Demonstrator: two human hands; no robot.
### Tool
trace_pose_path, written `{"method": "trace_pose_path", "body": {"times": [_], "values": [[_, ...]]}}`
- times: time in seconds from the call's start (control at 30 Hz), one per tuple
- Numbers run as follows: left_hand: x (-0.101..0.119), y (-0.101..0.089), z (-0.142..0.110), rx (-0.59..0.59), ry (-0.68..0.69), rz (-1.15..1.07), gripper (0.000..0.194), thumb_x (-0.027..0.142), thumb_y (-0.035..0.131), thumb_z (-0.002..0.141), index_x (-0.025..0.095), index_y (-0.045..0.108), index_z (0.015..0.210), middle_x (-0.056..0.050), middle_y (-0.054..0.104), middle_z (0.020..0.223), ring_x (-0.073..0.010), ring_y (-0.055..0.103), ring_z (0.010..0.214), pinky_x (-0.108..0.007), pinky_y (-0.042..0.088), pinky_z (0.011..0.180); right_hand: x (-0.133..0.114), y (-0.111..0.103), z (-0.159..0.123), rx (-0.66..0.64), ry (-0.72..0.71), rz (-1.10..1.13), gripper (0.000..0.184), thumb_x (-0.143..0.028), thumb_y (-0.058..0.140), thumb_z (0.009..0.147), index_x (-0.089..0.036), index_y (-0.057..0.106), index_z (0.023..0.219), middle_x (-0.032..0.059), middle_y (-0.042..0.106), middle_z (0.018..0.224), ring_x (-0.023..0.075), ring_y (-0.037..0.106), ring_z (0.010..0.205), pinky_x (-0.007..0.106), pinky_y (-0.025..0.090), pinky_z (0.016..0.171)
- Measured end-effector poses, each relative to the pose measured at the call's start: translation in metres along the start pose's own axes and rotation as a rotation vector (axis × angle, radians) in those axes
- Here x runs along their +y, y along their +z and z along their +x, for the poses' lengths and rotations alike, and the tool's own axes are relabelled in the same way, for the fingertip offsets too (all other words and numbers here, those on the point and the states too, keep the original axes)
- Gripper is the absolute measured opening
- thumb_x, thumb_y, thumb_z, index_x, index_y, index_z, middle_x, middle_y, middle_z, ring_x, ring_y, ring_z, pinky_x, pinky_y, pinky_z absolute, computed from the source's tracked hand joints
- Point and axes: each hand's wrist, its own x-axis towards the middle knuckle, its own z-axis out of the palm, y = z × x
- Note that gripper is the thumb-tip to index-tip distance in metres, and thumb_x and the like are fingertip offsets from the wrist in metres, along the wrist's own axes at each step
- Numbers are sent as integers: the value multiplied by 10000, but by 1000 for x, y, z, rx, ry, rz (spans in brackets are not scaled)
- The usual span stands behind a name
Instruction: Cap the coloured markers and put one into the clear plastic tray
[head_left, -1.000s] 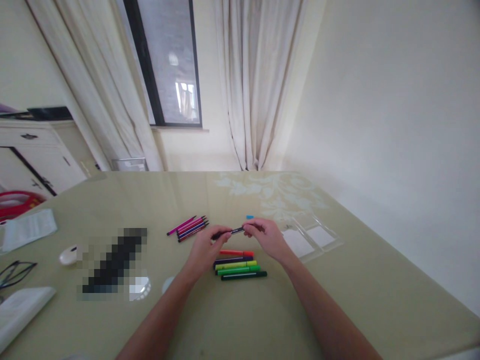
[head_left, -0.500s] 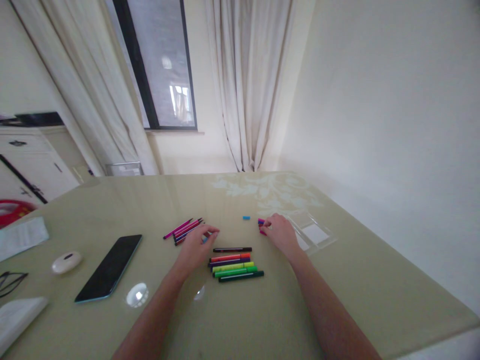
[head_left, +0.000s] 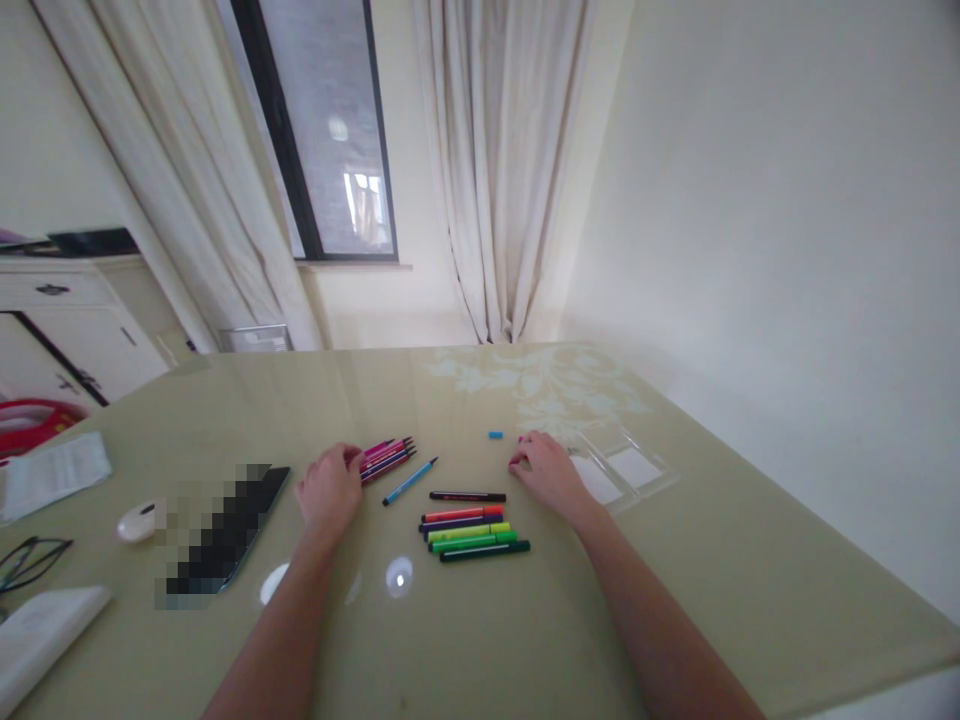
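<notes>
On the counter (head_left: 480, 640), left hand (head_left: 330, 490) at near ends of bunched uncapped pens (head_left: 388, 458); cannot tell if grip closed. Right hand (head_left: 553, 478) partly hides pink piece (head_left: 520, 440); grip likewise unclear. Light-blue pen (head_left: 410, 482) between hands.

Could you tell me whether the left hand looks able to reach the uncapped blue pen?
Probably yes: the blue pen lies close to the left hand, with nothing lying across it.

The left grip (head_left: 334, 485) hides the near ends of grouped pens (head_left: 388, 460). Beyond a pink sliver (head_left: 520, 440), what the right grip (head_left: 546, 470) covers is unclear. Pixelation blurs the phone (head_left: 232, 530); the left edge crops the glasses (head_left: 36, 565).
</notes>
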Motion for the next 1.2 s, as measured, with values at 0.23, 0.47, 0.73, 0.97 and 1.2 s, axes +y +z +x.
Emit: {"method": "trace_pose_path", "body": {"times": [0.23, 0.47, 0.73, 0.97, 1.2], "values": [[17, 1, -2, 53, 240, -556, 321, 418, 517, 948, 180, 700, 1062, -124, 748, 1067, -272, 692, 969, -420, 541, 887, -16, 2, 2, 103, -20, 531, 137, -274, 591, 963, -206, 704, 1002, 38, 756, 917, 186, 677, 846, 301, 488, 763], [58, 5, -35, -193, 496, -886, 268, 438, 665, 878, 205, 763, 969, -60, 772, 964, -210, 708, 891, -332, 559, 829, -26, -4, 1, 205, -89, 755, 174, -359, 725, 872, -229, 787, 969, 45, 792, 948, 195, 705, 861, 312, 521, 791], [61, -1, -41, -190, 493, -904, 268, 432, 676, 876, 201, 785, 957, -57, 777, 930, -203, 703, 837, -324, 559, 771, -27, -6, 0, 204, -100, 804, 153, -347, 767, 842, -228, 802, 933, 39, 795, 911, 190, 698, 819, 312, 528, 778], [67, -6, -46, -214, 429, -942, 303, 460, 706, 843, 193, 793, 956, -52, 779, 861, -199, 696, 765, -321, 568, 711, -35, -9, -3, 206, -133, 820, 129, -347, 785, 827, -235, 803, 891, 39, 789, 872, 194, 692, 798, 311, 525, 759], [72, -9, -56, -325, 402, -994, 297, 435, 750, 814, 188, 806, 970, -53, 795, 836, -203, 723, 757, -306, 578, 690, -37, -10, -5, 232, -100, 848, 133, -365, 798, 806, -247, 823, 861, 43, 791, 848, 213, 701, 800, 333, 542, 771]]}}
